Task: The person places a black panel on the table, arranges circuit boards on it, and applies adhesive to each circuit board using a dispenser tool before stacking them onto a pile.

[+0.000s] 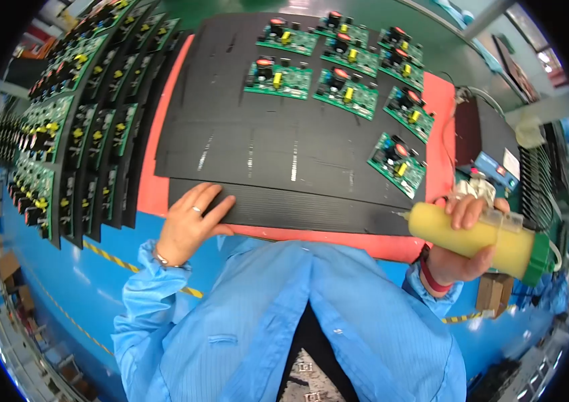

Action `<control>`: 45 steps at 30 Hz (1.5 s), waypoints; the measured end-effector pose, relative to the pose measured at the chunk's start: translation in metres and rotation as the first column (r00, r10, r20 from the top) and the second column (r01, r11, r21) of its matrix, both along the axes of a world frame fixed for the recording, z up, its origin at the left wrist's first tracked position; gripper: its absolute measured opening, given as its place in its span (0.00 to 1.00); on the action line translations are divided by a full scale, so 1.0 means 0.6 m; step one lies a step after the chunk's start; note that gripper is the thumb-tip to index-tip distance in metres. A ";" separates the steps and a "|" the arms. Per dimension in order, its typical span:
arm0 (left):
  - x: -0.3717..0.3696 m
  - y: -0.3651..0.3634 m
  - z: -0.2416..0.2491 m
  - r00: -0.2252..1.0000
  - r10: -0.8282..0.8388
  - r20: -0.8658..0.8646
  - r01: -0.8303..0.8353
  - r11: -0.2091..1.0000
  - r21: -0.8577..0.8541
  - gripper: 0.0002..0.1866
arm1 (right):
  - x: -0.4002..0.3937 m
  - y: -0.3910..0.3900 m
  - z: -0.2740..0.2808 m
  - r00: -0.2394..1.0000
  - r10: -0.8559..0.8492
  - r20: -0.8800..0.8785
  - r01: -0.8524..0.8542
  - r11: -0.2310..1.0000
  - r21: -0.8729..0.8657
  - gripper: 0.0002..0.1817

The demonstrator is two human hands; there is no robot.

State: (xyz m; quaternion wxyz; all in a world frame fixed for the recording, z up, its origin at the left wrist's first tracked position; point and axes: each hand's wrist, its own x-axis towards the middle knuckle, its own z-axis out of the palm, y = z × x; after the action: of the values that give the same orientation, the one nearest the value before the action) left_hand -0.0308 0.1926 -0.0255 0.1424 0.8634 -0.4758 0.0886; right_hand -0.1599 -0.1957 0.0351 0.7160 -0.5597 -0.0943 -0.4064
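My right hand (465,241) grips a glue dispensing tube (442,226) filled with yellowish paste, with a green cap at its rear and a thin nozzle pointing left. The nozzle tip is over the front right of a black corrugated sheet (284,208). My left hand (194,221) rests on the front left edge of that sheet, fingers stretched out and holding nothing. Nearest to the nozzle is a green circuit board (397,164). Several more circuit boards (277,78) lie toward the far side of an upper black sheet (210,120).
A red mat (154,154) shows under the black sheets. To the left stand stacked layers of black sheets bearing many circuit boards (100,134). On the right are a blue box-shaped device (495,171), cables and a black rack (537,171). A cardboard box (494,293) is on the blue floor.
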 end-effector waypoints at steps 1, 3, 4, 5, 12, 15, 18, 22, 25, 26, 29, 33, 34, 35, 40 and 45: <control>0.011 0.000 0.006 0.999 -0.042 0.016 0.042 0.999 0.022 0.31 | -0.005 -0.002 0.002 1.000 -0.004 0.004 0.004 1.000 -0.008 0.38; 0.028 0.012 0.001 0.992 -0.123 0.001 0.123 0.989 0.088 0.31 | -0.017 -0.006 0.005 0.999 0.003 0.040 -0.003 1.000 -0.016 0.38; 0.031 0.011 0.004 0.985 -0.172 0.007 0.169 0.976 0.135 0.29 | -0.027 -0.008 0.008 0.999 -0.016 0.045 0.017 1.000 -0.020 0.38; 0.028 0.009 0.002 0.973 -0.211 0.092 0.189 0.961 0.202 0.28 | -0.038 -0.009 0.009 0.998 -0.036 0.052 0.038 0.999 -0.023 0.38; -0.001 0.000 -0.011 0.801 -0.404 0.442 0.195 0.874 0.446 0.23 | -0.112 -0.011 0.007 0.985 -0.153 0.078 0.156 0.987 -0.041 0.36; 0.006 0.009 -0.018 0.744 -0.416 0.523 0.226 0.893 0.390 0.19 | -0.132 0.008 0.011 0.985 -0.160 0.060 0.165 0.982 -0.091 0.35; 0.019 0.011 -0.017 0.843 -0.390 0.370 0.313 0.916 0.253 0.20 | -0.146 0.021 0.015 0.990 -0.124 0.063 0.130 0.985 -0.109 0.34; 0.022 0.009 -0.008 0.855 -0.380 0.353 0.287 0.914 0.287 0.20 | -0.166 0.026 0.015 0.992 -0.105 0.064 0.112 0.987 -0.115 0.35; 0.025 0.020 -0.001 0.853 -0.405 0.329 0.259 0.876 0.406 0.22 | -0.178 0.028 0.014 0.996 -0.076 0.056 0.080 0.993 -0.090 0.35; 0.029 0.018 0.000 0.846 -0.416 0.334 0.248 0.861 0.445 0.23 | -0.179 0.032 0.007 0.997 -0.056 0.057 0.059 0.996 -0.060 0.35; 0.032 0.026 -0.017 0.785 -0.466 0.408 0.216 0.823 0.526 0.24 | -0.185 0.036 -0.004 0.996 -0.065 0.055 0.065 0.998 0.006 0.37; 0.032 -0.020 0.010 0.904 -0.357 0.237 0.288 0.915 0.281 0.28 | -0.181 0.028 -0.005 0.993 0.010 0.118 -0.015 0.999 0.039 0.35; 0.028 -0.028 0.021 0.926 -0.312 0.214 0.251 0.930 0.268 0.28 | -0.181 0.028 -0.006 0.993 0.023 0.116 -0.028 0.999 0.037 0.34; 0.029 -0.031 0.027 0.943 -0.292 0.161 0.220 0.908 0.356 0.28 | -0.180 0.026 -0.006 0.993 0.025 0.111 -0.029 0.999 0.029 0.34; 0.028 -0.030 -0.024 0.851 -0.385 0.356 0.132 0.814 0.566 0.27 | -0.177 0.024 -0.012 0.995 0.062 0.083 -0.064 0.998 0.020 0.34; -0.006 -0.032 0.005 0.696 -0.405 0.593 0.111 0.876 0.469 0.24 | -0.182 0.043 -0.028 0.996 0.026 0.083 -0.035 0.994 0.105 0.35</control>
State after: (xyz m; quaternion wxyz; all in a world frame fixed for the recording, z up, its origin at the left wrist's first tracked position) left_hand -0.0342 0.1733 -0.0226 -0.2071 0.7038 -0.6210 0.2757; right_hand -0.2692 -0.1701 0.0185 0.7464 -0.5025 -0.1101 -0.4222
